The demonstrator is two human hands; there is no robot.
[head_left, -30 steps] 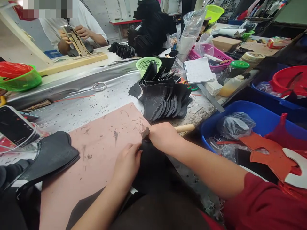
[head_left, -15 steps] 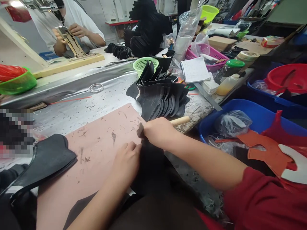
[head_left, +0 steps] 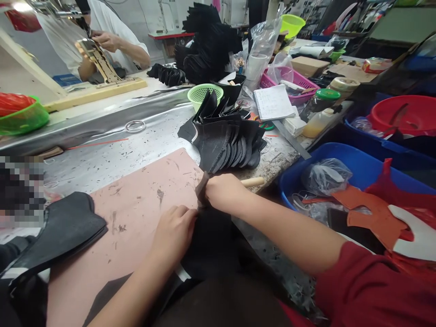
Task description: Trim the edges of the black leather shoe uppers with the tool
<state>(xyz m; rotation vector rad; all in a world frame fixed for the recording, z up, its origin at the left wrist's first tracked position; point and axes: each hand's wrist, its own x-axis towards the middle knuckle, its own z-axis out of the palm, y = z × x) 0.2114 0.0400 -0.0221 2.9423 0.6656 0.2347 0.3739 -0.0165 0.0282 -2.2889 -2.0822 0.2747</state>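
My right hand (head_left: pixel 226 193) is closed, pinching a raised flap of a black leather-like piece (head_left: pixel 213 236) at the right edge of the pink board (head_left: pixel 136 195). A pale wooden handle (head_left: pixel 252 182) sticks out behind this hand; its other end is hidden. My left hand (head_left: pixel 177 227) has its fingers curled onto the same piece, just left of and below the right; its fingertips are partly hidden. The piece hangs over the board's edge towards my lap. Another dark piece (head_left: pixel 109 290) lies under my left forearm. Stacked black pieces (head_left: pixel 73 218) rest on the left.
A fanned stack of black cut pieces (head_left: pixel 228 141) stands beyond my hands, before a green basket (head_left: pixel 205 94). A notebook (head_left: pixel 273 101) and a metal ruler (head_left: pixel 293 140) lie to the right. Blue bin (head_left: pixel 316 156) at right holds scraps. A co-worker (head_left: pixel 119 41) sits by a sewing machine.
My right hand has come slightly down towards me, and the pinched flap stands up more. The wooden handle has shifted down with it. My left hand still stays at the piece.
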